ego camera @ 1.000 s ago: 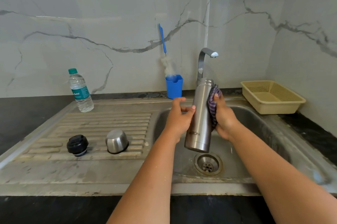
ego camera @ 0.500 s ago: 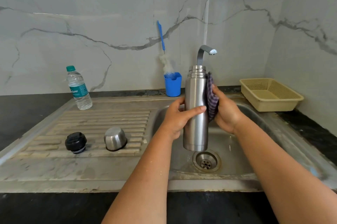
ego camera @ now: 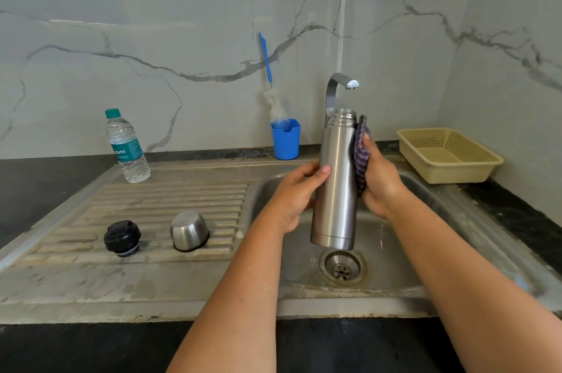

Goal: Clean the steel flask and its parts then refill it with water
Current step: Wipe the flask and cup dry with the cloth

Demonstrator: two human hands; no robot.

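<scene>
While my left hand [ego camera: 292,196] gripped the steel flask [ego camera: 336,181] upright over the sink [ego camera: 456,205], right hand [ego camera: 380,181] pressed the cloth [ego camera: 361,147] flat on its right side. Best practice: rotate flask, wipe full length.

The flask [ego camera: 336,184] is brushed steel with a soft sheen, and the cup [ego camera: 189,230] on the drainboard has the same satin metal look. The stopper [ego camera: 122,237] is black plastic, fairly glossy. The cloth [ego camera: 361,156] is a woven, matt fabric in purple and dark stripes. The sink [ego camera: 182,281] is steel too, but dull, stained and streaky. The tap [ego camera: 337,90] shines like polished chrome. The basket [ego camera: 447,156] seems to be matt beige plastic with perforated walls. The bottle [ego camera: 127,146] is clear plastic. The wall [ego camera: 152,38] is glossy veined marble.
</scene>
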